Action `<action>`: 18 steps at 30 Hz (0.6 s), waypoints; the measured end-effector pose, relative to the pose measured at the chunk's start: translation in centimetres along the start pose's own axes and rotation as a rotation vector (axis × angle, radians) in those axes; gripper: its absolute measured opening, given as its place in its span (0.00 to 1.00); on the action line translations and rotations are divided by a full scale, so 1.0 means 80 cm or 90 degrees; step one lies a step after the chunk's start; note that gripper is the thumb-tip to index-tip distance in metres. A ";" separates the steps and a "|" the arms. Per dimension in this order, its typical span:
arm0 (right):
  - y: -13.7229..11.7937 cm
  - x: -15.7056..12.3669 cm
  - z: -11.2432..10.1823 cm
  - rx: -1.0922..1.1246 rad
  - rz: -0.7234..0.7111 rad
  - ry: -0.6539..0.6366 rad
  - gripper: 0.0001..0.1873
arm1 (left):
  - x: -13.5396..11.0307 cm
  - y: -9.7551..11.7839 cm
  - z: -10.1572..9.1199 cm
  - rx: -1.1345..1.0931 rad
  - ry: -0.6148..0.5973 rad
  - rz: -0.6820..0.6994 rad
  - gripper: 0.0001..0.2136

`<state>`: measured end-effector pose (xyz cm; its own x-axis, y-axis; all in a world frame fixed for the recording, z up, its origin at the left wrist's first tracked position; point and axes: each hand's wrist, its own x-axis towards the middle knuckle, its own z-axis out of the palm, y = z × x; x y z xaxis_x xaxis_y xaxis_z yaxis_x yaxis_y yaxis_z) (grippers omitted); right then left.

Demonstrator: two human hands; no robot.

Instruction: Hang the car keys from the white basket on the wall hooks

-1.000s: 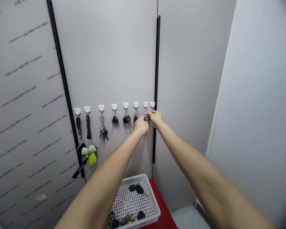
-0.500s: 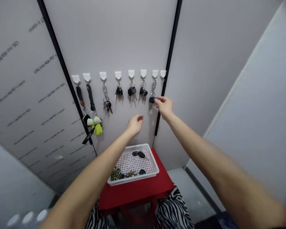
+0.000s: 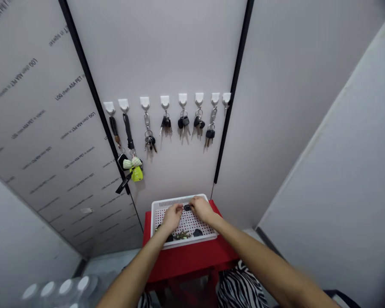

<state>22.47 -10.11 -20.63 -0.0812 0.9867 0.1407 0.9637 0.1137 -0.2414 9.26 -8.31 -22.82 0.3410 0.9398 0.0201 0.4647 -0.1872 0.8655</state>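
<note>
A white perforated basket [image 3: 179, 202] stands on a small red table [image 3: 189, 259] and holds several keys. My left hand [image 3: 172, 217] and my right hand [image 3: 201, 209] are both down inside the basket, fingers curled round a black key [image 3: 187, 208] at its far side. Above on the wall runs a row of white hooks [image 3: 164, 101]; several carry key bunches, among them a black-fob bunch [image 3: 209, 133] near the right end. The rightmost hook [image 3: 226, 98] is bare.
A yellow-green charm with a bow [image 3: 135, 168] hangs from the second hook on a black strap. Black vertical strips [image 3: 233, 85] divide the wall panels. Zebra-patterned fabric [image 3: 240, 288] shows below the table, and round white caps [image 3: 48, 288] sit at the lower left.
Both hands left the keys on the second hook from the right, which now hang free, and dropped into the basket. The view tilted down, bringing the red table into sight.
</note>
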 end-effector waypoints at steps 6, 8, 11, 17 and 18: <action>-0.004 -0.008 -0.012 0.075 -0.022 0.026 0.10 | -0.002 0.014 -0.004 0.029 0.006 0.017 0.14; -0.004 -0.010 -0.020 0.152 -0.025 0.031 0.09 | -0.002 0.019 -0.004 0.023 0.012 0.030 0.16; -0.003 -0.011 -0.030 0.271 -0.016 0.043 0.09 | -0.001 0.027 -0.002 -0.022 -0.015 0.062 0.15; 0.002 -0.010 -0.059 0.451 0.058 0.081 0.08 | 0.003 0.053 0.004 -0.203 -0.078 0.073 0.10; 0.004 -0.010 -0.068 0.484 0.074 0.092 0.08 | 0.004 0.060 0.005 -0.221 -0.079 0.076 0.10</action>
<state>24.22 -11.49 -15.58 0.0940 0.9782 0.1851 0.5213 0.1100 -0.8463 11.92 -8.98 -18.84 0.4818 0.8718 0.0881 0.1186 -0.1645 0.9792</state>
